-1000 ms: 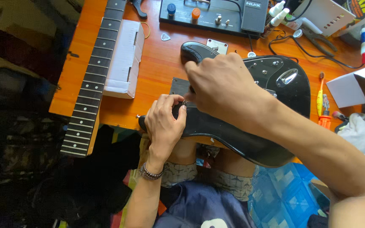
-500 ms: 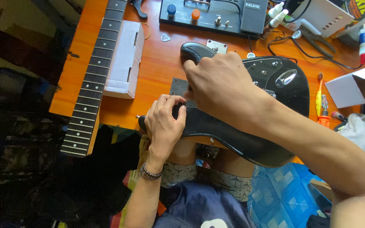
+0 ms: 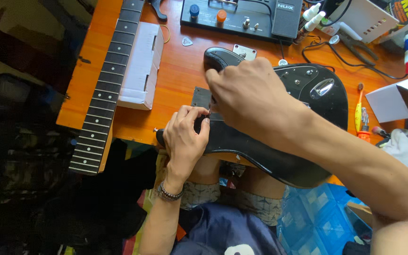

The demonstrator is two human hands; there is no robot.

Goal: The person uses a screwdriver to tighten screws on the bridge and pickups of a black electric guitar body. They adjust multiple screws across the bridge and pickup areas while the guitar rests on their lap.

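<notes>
A person's left hand grips the lower horn of a black electric guitar body, fingers curled closed around its edge. The right hand comes in from above, fingers bunched together and pressed down at the neck pocket, just beside the left fingertips; whatever it pinches is too small to make out. The two hands nearly touch. A beaded bracelet circles the left wrist.

The guitar body lies face up, partly on the orange wooden table and partly over the person's lap. A small dark plate sits on the table just left of the hands. Farther left, a detached guitar neck with a dark fretboard runs along the table edge, beside a white box. Behind the body are a black effects pedal unit, a white pick, pliers and an open white carton. A blue plastic compartment box rests below, right of the knees.
</notes>
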